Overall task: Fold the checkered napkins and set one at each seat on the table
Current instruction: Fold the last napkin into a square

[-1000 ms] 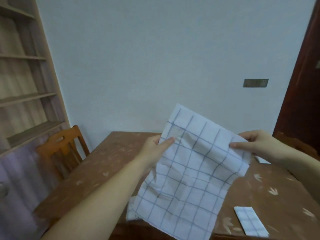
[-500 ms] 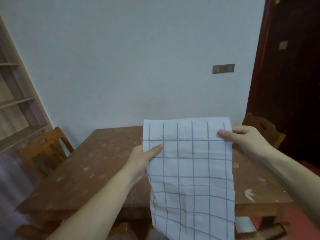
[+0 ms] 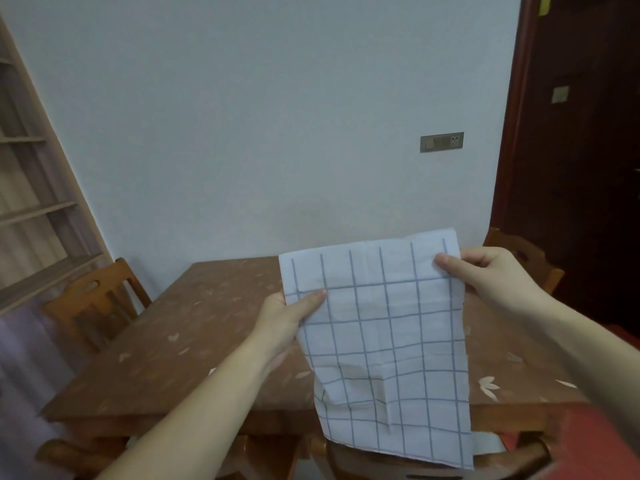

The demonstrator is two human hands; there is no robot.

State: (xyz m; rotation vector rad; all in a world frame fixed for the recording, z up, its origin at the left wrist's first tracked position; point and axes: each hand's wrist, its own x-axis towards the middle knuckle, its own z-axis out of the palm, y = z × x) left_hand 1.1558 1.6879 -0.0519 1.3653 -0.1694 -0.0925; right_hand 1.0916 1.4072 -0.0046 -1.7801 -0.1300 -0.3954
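Observation:
A white napkin with a blue grid (image 3: pixel 384 344) hangs upright in the air in front of me, above the near edge of the brown wooden table (image 3: pixel 194 341). My left hand (image 3: pixel 291 317) pinches its upper left edge with the thumb on the front. My right hand (image 3: pixel 485 275) pinches the upper right corner. The cloth is stretched flat between both hands and its lower end droops below the table's front edge.
A wooden chair (image 3: pixel 93 303) stands at the table's left side and another (image 3: pixel 523 261) at the far right. A chair back (image 3: pixel 415 462) is just below the napkin. Shelving (image 3: pixel 31 216) lines the left wall; a dark door (image 3: pixel 581 168) is on the right.
The view has drawn back from the table. The napkin went from slanted to hanging straight, and its top right corner now sits slightly higher. Both hands kept their grip throughout.

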